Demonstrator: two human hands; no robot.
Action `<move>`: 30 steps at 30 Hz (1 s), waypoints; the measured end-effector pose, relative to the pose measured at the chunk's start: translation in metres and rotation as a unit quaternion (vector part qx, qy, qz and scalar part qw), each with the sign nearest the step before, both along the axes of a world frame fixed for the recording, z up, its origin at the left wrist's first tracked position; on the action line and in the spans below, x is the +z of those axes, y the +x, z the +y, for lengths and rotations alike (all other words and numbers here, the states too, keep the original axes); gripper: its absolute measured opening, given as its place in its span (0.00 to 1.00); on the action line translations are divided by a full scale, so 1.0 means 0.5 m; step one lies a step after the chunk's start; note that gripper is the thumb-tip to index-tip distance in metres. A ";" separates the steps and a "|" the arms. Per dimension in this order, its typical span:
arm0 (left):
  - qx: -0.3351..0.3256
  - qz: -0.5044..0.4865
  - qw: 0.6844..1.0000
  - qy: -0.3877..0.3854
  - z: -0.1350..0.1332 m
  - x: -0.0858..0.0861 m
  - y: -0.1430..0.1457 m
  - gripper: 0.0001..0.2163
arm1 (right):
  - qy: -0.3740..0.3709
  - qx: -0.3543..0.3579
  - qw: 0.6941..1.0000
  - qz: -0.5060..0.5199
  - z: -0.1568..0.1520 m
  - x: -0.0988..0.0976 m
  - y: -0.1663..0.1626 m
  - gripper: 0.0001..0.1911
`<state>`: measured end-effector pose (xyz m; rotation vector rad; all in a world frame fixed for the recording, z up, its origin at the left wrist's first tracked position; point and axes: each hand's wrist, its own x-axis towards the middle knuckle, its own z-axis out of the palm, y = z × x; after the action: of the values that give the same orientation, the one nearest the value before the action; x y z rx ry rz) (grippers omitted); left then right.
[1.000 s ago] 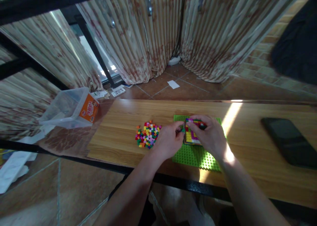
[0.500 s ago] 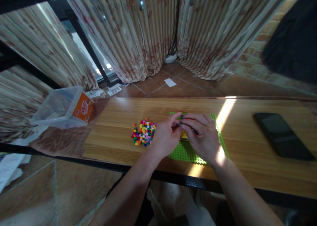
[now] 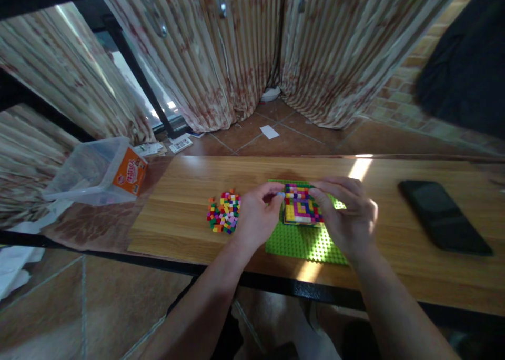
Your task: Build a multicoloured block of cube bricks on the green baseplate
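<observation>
Brick mosaic [image 3: 302,206], mostly covered a moment ago, lies with its top exposed between your parted hands on the green studded baseplate [image 3: 294,244]. Your left hand [image 3: 258,215] pinches a pale-blue brick [image 3: 281,194] (tiny); your right hand [image 3: 349,212] is partly curled, its hold unclear.

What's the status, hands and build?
Left hand apparently pinching small pale piece beside brick build; right hand at build's right side, grip unclear. Build on green baseplate. Loose bricks left, black phone right, both apart from build.
</observation>
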<state>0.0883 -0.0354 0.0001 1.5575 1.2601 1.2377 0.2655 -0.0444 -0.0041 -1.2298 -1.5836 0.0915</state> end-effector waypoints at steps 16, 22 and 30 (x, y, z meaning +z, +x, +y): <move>0.008 0.075 0.994 0.074 0.005 -0.007 0.006 0.08 | -0.235 0.029 0.963 0.128 -0.011 -0.003 0.091 0.11; 0.009 0.099 0.992 0.077 0.005 -0.006 0.006 0.08 | -0.249 0.022 0.961 0.120 -0.013 -0.007 0.074 0.06; 0.001 0.119 0.990 0.081 0.004 -0.001 0.007 0.08 | -0.235 0.023 0.962 0.133 -0.004 -0.022 0.070 0.07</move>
<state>0.0916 -0.0335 -0.0005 1.8670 1.3366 1.2081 0.3006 -0.0464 -0.0152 -1.4708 -1.3921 0.6693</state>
